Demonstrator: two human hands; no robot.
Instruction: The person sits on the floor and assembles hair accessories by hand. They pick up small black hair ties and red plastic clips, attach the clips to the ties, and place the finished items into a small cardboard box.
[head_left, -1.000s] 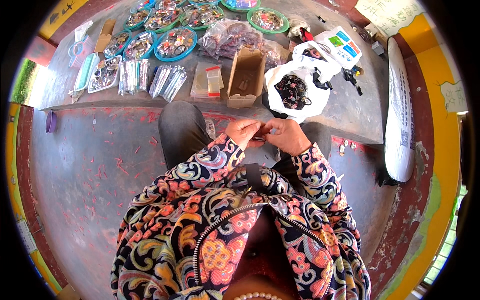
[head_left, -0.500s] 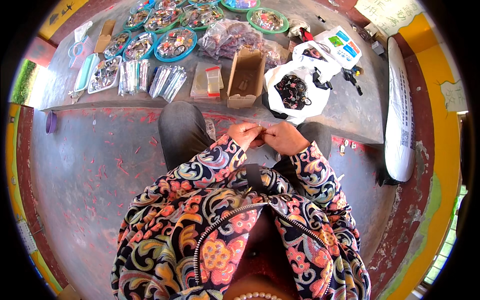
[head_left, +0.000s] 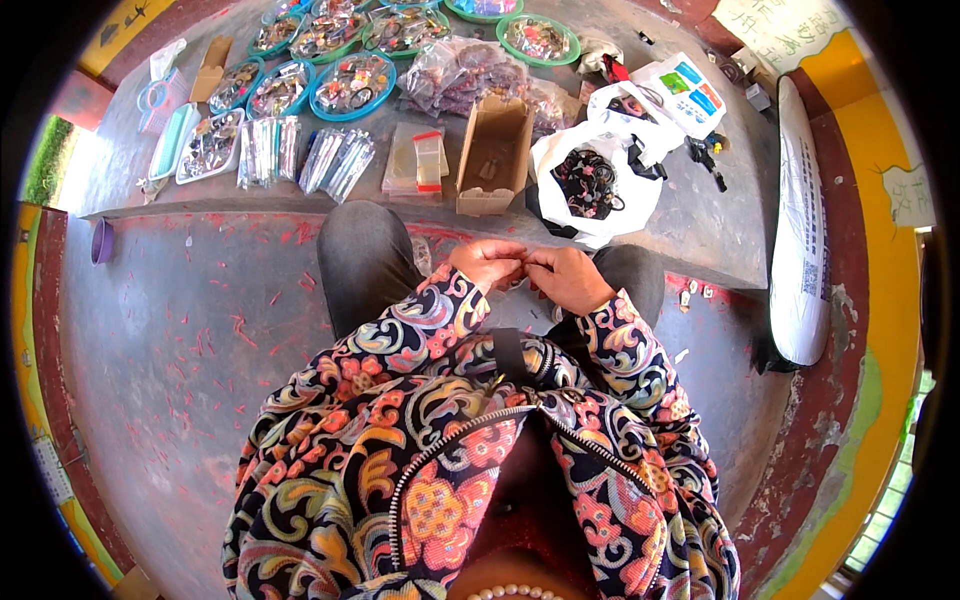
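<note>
My left hand (head_left: 487,263) and my right hand (head_left: 568,278) meet above my lap, between my knees. The fingers of both are closed in a pinch, with the fingertips nearly touching. Whatever they hold is too small and too hidden by the fingers to name. Just beyond the hands, on the raised grey ledge, stands an open cardboard box (head_left: 494,150). A white plastic bag (head_left: 635,205) full of dark hair-tie-like bands (head_left: 583,184) sits to its right.
Along the ledge lie packs of pens (head_left: 337,163), clear plastic sleeves (head_left: 402,160) and a white tray (head_left: 238,160) of small items. Blue and green baskets (head_left: 350,115) of trinkets stand behind. A long white sack (head_left: 797,220) leans at the right wall. Red scraps litter the floor.
My hands have drawn slightly apart at the fingertips, and the right wrist has turned a little. Things on the ledge look unmoved.
</note>
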